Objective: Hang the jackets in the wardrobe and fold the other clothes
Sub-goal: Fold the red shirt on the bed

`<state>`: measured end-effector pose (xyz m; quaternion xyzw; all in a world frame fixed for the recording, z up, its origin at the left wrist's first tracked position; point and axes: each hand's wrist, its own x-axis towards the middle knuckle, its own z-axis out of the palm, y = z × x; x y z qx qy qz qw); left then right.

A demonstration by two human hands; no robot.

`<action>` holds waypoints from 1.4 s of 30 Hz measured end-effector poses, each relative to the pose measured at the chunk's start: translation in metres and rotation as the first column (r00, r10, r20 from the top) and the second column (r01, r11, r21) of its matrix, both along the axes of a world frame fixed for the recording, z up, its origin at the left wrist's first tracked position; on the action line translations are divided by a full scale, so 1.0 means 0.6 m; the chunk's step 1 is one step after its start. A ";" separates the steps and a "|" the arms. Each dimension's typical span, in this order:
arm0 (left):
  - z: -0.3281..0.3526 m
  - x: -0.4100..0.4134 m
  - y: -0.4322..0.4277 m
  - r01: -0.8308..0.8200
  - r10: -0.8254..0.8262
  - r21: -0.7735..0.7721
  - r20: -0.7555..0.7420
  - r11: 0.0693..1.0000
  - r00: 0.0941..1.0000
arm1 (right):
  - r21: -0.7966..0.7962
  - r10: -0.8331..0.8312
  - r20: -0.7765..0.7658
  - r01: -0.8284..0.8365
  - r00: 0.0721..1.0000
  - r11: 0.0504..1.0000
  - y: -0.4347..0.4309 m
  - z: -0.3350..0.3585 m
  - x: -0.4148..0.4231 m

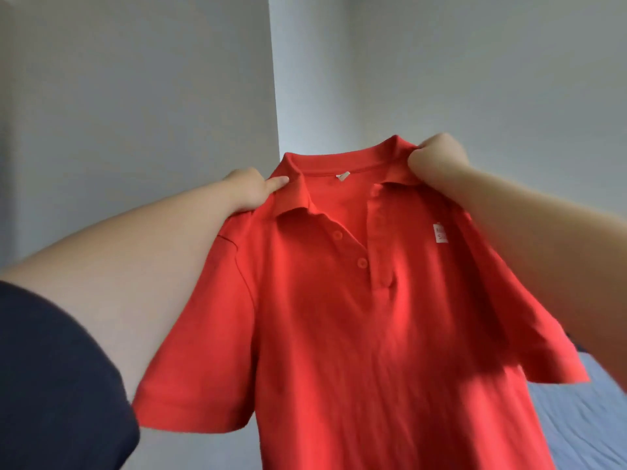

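A red polo shirt point(342, 317) hangs in the air in front of you, front side facing you, collar up, both short sleeves drooping, placket unbuttoned with two buttons visible and a small white tag on the chest. Your left hand point(249, 191) pinches the shirt's shoulder beside the collar, forefinger extended along the collar edge. Your right hand point(437, 161) grips the opposite shoulder at the collar with curled fingers. Behind the shirt stand grey walls point(135, 96). A bed with a blue sheet point(583, 418) lies at lower right. Your dark sleeve point(51, 385) occupies the lower left corner
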<state>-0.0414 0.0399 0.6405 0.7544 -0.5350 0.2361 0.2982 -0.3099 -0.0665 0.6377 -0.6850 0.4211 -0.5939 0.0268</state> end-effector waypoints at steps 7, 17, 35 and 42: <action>-0.286 0.005 -0.189 -0.037 0.032 0.354 0.018 0.934 0.999 | 0.261 -0.006 -0.717 0.277 0.697 0.925 -0.184 -0.264 0.037; -0.709 0.047 -0.311 -0.073 0.248 0.345 -0.498 0.936 0.831 | 0.554 0.048 -0.440 0.229 0.897 0.800 -0.332 -0.701 0.177; -1.163 0.097 -0.216 0.185 0.180 0.389 -0.730 0.902 0.660 | 0.756 0.418 -0.581 0.273 0.699 0.595 -0.178 -1.163 0.247; -1.209 0.170 -0.200 0.015 0.294 0.294 -0.956 0.956 0.014 | 0.629 0.271 -0.671 0.336 0.690 0.701 -0.170 -1.207 0.257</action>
